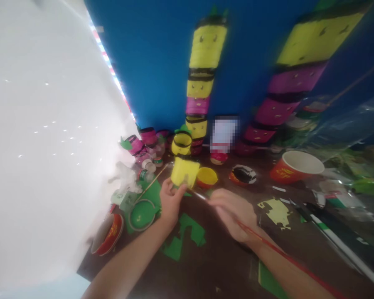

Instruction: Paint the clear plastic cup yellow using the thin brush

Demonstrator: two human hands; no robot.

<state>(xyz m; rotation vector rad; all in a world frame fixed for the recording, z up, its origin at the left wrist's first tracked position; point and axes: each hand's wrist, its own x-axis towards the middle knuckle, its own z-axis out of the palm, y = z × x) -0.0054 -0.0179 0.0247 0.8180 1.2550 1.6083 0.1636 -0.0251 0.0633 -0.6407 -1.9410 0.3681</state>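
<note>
My left hand [171,201] is closed on a yellow-painted piece [184,169] with a dark rim at its top, perhaps part of a cup or bottle. In my right hand [233,214] is a paintbrush [200,194], its long red handle running back along the forearm. The brush tip touches or nearly touches the lower part of the piece, beside my left thumb; blur hides which. Just right of the piece sits a small container of yellow paint [207,176]. A bowl with black paint [243,175] stands farther right.
Green paper scraps [191,230] and a pale yellow scrap [276,212] lie on the dark table. A red paper cup [296,167] stands right; a red bowl [109,234] and a green ring-edged container [142,215] stand left. Painted yellow and pink stacks [208,45] rise against the blue wall.
</note>
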